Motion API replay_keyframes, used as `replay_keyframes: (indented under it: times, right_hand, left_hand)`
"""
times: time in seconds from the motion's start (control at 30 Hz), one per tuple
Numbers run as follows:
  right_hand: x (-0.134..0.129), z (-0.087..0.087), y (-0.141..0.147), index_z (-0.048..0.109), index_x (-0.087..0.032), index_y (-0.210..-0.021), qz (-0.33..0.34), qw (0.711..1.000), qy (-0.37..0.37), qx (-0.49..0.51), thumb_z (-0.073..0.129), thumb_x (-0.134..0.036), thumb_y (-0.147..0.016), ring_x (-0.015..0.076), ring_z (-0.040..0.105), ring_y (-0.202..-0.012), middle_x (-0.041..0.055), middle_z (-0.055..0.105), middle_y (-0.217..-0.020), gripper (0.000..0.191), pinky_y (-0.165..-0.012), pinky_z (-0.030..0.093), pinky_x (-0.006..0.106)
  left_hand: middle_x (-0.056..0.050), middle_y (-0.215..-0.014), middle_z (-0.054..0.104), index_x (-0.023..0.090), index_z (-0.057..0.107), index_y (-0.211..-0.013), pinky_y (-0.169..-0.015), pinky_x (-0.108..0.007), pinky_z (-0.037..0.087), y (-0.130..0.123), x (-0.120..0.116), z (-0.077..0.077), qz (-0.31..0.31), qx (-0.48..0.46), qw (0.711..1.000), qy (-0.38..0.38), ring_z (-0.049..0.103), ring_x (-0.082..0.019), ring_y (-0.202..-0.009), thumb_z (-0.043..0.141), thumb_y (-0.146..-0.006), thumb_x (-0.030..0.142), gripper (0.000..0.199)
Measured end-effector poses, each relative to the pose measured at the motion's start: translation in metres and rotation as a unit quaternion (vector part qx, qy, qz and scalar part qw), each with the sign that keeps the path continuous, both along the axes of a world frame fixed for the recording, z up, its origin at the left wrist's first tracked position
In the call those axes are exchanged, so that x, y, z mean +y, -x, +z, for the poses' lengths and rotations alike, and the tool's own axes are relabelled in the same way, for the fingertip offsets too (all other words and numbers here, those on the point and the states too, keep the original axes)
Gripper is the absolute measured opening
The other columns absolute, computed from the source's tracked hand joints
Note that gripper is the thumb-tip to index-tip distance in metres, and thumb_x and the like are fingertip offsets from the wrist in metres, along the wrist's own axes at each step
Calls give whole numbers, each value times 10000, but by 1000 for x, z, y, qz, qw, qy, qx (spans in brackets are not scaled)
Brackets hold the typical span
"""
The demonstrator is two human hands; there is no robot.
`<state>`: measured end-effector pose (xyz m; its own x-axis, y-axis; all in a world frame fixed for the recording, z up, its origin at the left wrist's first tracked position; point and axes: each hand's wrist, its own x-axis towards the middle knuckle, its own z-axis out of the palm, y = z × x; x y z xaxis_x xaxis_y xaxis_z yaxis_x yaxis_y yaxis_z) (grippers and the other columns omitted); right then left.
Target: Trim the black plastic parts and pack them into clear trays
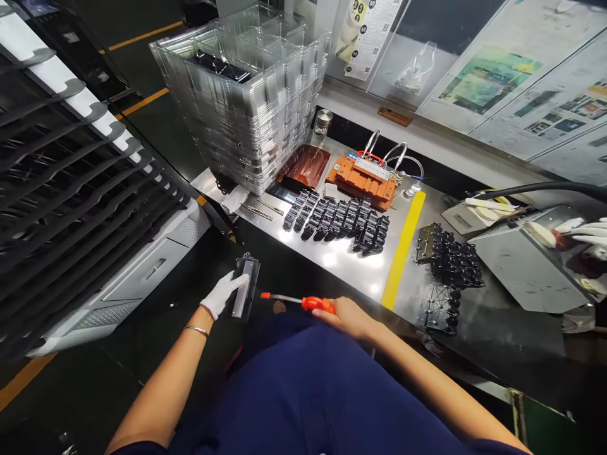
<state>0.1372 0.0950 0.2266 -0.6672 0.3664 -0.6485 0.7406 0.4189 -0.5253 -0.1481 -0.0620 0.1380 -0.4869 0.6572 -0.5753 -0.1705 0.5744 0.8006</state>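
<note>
My left hand (222, 297), in a white glove, grips a flat dark part with a grey face (243, 289), held upright in front of the table's edge. My bare right hand (348, 316) is wrapped round the red handle of a tool (318, 304). Its thin metal shaft points left and ends in a red tip, a short distance from the dark part and not touching it. Rows of black parts (336, 218) lie on the metal table (332, 259) beyond my hands.
Stacked clear trays (265, 120) stand at the table's back left, near an orange fixture (363, 180) and a glass jar (322, 121). Right of the yellow strip (404, 249) are more black parts (455, 259) and a grey box (526, 265). A black-barred rack (95, 164) stands left.
</note>
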Motion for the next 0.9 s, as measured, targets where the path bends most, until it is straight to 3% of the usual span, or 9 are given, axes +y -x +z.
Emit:
replay_keyframes:
  times: [0.1, 0.23, 0.37, 0.47, 0.63, 0.9]
  right_hand:
    - [-1, 2, 3, 517, -182, -603, 63, 997, 44, -10, 400, -700, -837, 100, 343, -493, -21, 403, -535, 581, -506, 240, 258]
    - [7, 4, -4, 488, -180, -624, 3, 998, 64, 6, 367, -715, -839, 89, 278, -514, -42, 330, -548, 588, -486, 215, 244]
    - [13, 4, -15, 438, -189, -644, -20, 994, 107, 26, 373, -703, -834, 94, 271, -549, -48, 313, -581, 552, -505, 232, 238]
    - [11, 2, -23, 442, -190, -652, -15, 995, 97, 6, 386, -707, -822, 108, 343, -571, -29, 398, -614, 547, -534, 269, 242]
    - [5, -5, -31, 491, -187, -691, 7, 998, 67, -14, 394, -690, -832, 132, 432, -606, 1, 505, -664, 531, -568, 296, 248]
    - [22, -8, -59, 513, -179, -711, -3, 997, 74, 11, 404, -659, -847, 132, 437, -611, 3, 524, -670, 510, -574, 306, 253]
  left_hand:
    - [-102, -1014, 713, 163, 635, -1057, -967, -434, 468, -4, 9, 5, 11, 101, 995, -11, 650, -286, -1011, 792, -605, 397, 532]
    - [-65, -1041, 695, 240, 678, -1028, -1039, -440, 400, -9, 23, 28, -11, 201, 978, -60, 608, -296, -1080, 805, -587, 282, 461]
    - [-48, -1076, 686, 249, 665, -1063, -1022, -400, 429, -19, 37, 60, -33, 242, 960, -134, 619, -254, -1062, 776, -642, 288, 437]
    - [-55, -1037, 706, 202, 614, -1125, -944, -387, 502, -31, 46, 80, -41, 224, 958, -177, 666, -225, -961, 764, -668, 319, 495]
    - [-46, -1006, 721, 180, 582, -1124, -910, -413, 538, -53, 53, 103, -34, 106, 959, -259, 689, -221, -918, 807, -621, 281, 560]
    - [-37, -1002, 714, 199, 612, -1049, -882, -411, 551, -88, 57, 130, -41, 117, 957, -264, 683, -228, -902, 834, -576, 294, 531]
